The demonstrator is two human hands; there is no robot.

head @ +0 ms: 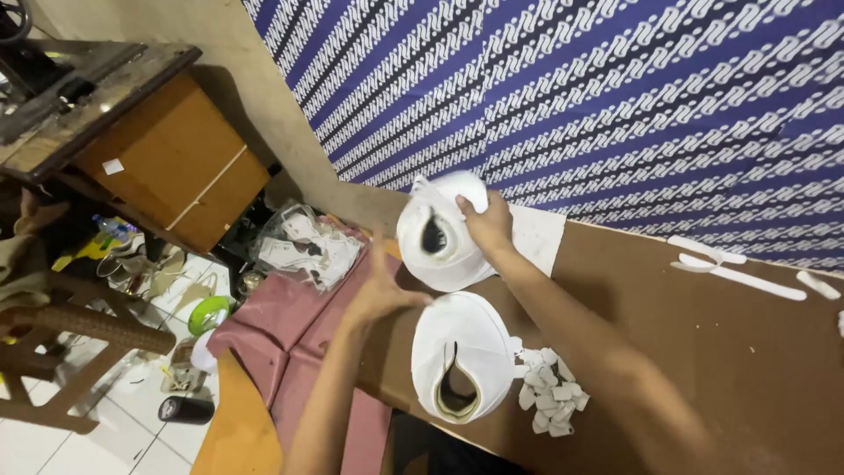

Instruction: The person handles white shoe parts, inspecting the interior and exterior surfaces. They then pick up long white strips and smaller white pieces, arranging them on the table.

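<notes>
Brown worktable (pixel 703 369), patterned blue cloth (pixel 615 88) behind.

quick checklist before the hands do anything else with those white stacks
1. Right hand has a hold on the far white stack: ok, fingers lie over its top edge.
2. Left hand is free: ok, open, beside the far stack, gripping nothing.
3. Near white stack sits steady on the brown table: ok, flat and untouched, though close to the table edge.
4. Small white tags are out of the way: not ok, the loose pile touches the near stack.
5. White strips are out of reach of the arms: ok, far off by the patterned cloth.
6. Stack edges line up evenly: cannot tell.
</notes>
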